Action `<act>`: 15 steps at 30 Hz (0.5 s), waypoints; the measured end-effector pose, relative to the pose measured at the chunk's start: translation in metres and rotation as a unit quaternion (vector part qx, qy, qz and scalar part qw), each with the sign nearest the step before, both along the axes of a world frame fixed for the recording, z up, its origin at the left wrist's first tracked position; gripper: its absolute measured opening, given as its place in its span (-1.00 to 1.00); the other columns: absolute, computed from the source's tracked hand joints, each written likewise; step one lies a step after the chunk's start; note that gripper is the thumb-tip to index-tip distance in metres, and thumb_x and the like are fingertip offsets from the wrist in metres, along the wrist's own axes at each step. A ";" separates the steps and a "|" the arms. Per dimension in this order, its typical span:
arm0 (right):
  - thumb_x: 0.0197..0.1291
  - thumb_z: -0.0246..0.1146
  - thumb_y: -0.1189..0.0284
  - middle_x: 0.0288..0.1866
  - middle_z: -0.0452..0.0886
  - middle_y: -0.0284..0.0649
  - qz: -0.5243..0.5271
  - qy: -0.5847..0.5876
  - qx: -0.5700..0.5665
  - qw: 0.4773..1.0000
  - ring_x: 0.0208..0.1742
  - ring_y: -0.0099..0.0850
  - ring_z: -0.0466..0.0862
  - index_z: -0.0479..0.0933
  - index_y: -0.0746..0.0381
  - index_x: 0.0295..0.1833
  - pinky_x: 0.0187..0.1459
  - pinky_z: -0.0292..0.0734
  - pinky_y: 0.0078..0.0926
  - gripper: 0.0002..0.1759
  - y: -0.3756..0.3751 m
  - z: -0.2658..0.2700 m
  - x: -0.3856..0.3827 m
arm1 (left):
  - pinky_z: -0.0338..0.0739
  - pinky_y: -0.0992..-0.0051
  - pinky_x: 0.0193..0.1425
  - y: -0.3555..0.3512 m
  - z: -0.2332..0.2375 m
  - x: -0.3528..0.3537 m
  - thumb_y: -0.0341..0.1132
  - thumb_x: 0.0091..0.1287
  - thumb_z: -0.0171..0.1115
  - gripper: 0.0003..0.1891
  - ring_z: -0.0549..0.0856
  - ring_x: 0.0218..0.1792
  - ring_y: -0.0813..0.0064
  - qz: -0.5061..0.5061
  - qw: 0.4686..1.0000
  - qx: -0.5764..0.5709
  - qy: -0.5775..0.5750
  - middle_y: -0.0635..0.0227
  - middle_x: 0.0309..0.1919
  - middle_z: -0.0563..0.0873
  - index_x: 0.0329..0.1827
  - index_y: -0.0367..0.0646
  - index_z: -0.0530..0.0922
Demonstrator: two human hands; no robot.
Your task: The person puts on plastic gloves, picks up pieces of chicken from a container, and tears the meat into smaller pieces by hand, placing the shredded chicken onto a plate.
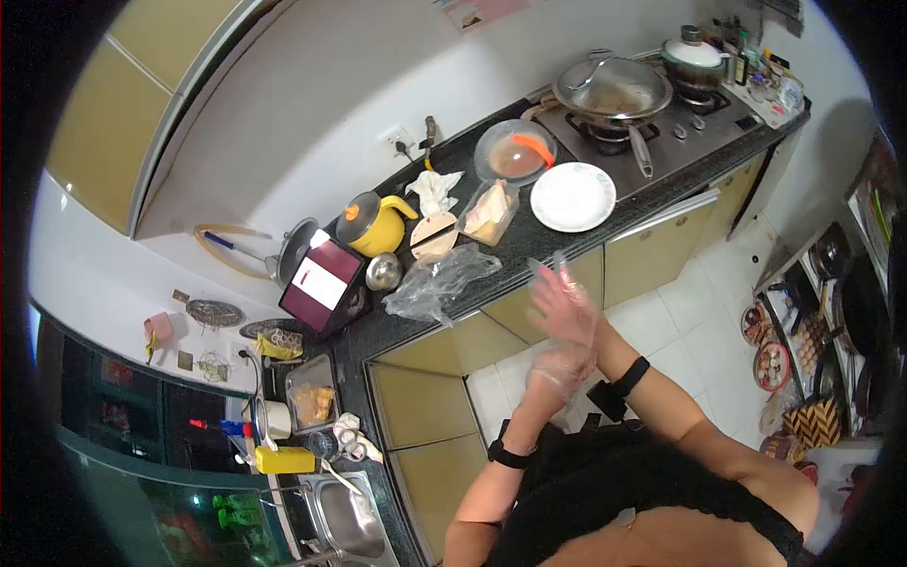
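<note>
My right hand (564, 304) is raised in front of my body in a thin clear plastic glove, its fingers apart and holding nothing. Just below it, my left hand (559, 367) is closed at the right wrist, on the cuff of that glove; clear plastic also covers this hand. Nearest to the hands on the black counter (529, 260) are an empty white plate (573, 197), a crumpled clear plastic bag (439, 283) and a clear tray (489, 213) with pale food in it.
A lidded pan (614, 87) and a pot (694, 64) stand on the stove. Left of the plate are a bowl (515, 153), a yellow kettle (375, 225) and a tablet (321, 283). The sink (350, 520) is lower left; a shelf rack (812, 321) stands right.
</note>
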State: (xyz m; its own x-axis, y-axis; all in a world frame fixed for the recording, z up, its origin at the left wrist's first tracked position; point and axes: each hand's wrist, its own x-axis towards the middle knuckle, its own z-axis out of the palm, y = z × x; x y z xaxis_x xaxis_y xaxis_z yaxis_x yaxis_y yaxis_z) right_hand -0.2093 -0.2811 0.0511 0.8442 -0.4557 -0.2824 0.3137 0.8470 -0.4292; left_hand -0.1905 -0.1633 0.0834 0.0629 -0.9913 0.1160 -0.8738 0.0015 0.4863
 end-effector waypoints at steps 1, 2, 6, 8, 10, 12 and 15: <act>0.22 -0.24 -0.16 0.20 0.34 -0.19 0.009 0.001 0.002 1.000 0.29 -0.25 0.21 0.19 0.11 0.27 0.24 0.13 -0.27 -0.30 0.000 -0.002 0.004 | 0.42 0.28 -0.42 0.001 -0.002 0.003 -0.31 0.14 0.07 -0.90 0.55 -0.48 0.13 0.018 0.999 0.009 0.030 0.20 -0.53 0.53 -0.47 -0.11 0.43; 0.21 -0.19 -0.14 0.23 0.31 -0.21 0.024 -0.010 -0.026 0.999 0.30 -0.28 0.19 0.19 0.08 0.28 0.27 0.09 -0.30 -0.33 -0.002 -0.005 0.008 | 0.42 0.28 -0.42 0.001 -0.004 0.006 -0.31 0.14 0.07 -0.90 0.55 -0.48 0.13 0.030 0.999 0.012 0.031 0.20 -0.53 0.53 -0.47 -0.11 0.43; 0.12 -0.05 -0.17 0.37 0.10 -0.19 0.051 -0.042 -0.206 0.976 0.38 -0.36 0.06 -0.01 0.05 0.38 0.32 -0.08 -0.25 -0.19 -0.023 -0.029 0.041 | 0.37 0.32 -0.42 -0.004 -0.009 0.031 -0.31 0.12 0.09 -0.89 0.50 -0.49 0.15 0.010 0.990 -0.020 0.141 0.19 -0.54 0.50 -0.46 -0.13 0.41; 0.09 -0.03 -0.20 0.38 0.07 -0.18 0.066 0.000 -0.222 0.973 0.38 -0.36 0.06 -0.03 0.10 0.38 0.33 -0.13 -0.26 -0.13 -0.019 -0.001 0.045 | 0.36 0.33 -0.42 -0.010 -0.012 0.042 -0.31 0.11 0.10 -0.89 0.48 -0.49 0.15 0.006 0.993 -0.005 0.122 0.18 -0.54 0.49 -0.46 -0.13 0.40; 0.06 -0.02 -0.22 0.40 0.04 -0.16 0.068 0.041 -0.242 0.967 0.39 -0.36 0.05 -0.04 0.15 0.39 0.35 -0.19 -0.28 -0.07 -0.019 0.004 0.065 | 0.34 0.32 -0.42 -0.020 -0.014 0.057 -0.33 0.09 0.09 -0.88 0.46 -0.48 0.15 0.021 0.981 -0.091 0.171 0.17 -0.54 0.47 -0.49 -0.15 0.36; 0.08 -0.02 -0.22 0.38 0.07 -0.14 0.066 0.014 -0.233 0.970 0.39 -0.36 0.04 -0.04 0.22 0.38 0.36 -0.24 -0.31 -0.06 -0.042 -0.028 0.092 | 0.33 0.30 -0.42 -0.030 -0.020 0.084 -0.33 0.09 0.08 -0.87 0.46 -0.48 0.13 0.005 0.983 -0.055 0.172 0.16 -0.55 0.46 -0.50 -0.15 0.36; 0.08 0.25 0.17 0.11 0.47 -0.25 0.102 0.174 -0.507 0.838 0.10 -0.36 0.45 0.41 0.26 0.10 0.15 0.26 -0.44 -0.46 -0.083 -0.022 0.123 | 0.34 0.25 -0.37 -0.041 -0.028 0.125 -0.27 0.16 0.07 -0.83 0.47 -0.47 0.08 -0.036 0.986 -0.026 0.164 0.14 -0.56 0.46 -0.49 -0.15 0.37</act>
State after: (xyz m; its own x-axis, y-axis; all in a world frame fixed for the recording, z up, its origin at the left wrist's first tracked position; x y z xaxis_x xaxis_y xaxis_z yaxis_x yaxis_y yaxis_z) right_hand -0.0867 -0.3638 0.0294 0.8808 -0.4661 -0.0834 -0.0875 0.0129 -0.9961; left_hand -0.0658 -0.2048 0.0552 0.0351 -0.9877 0.1524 -0.6668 0.0905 0.7397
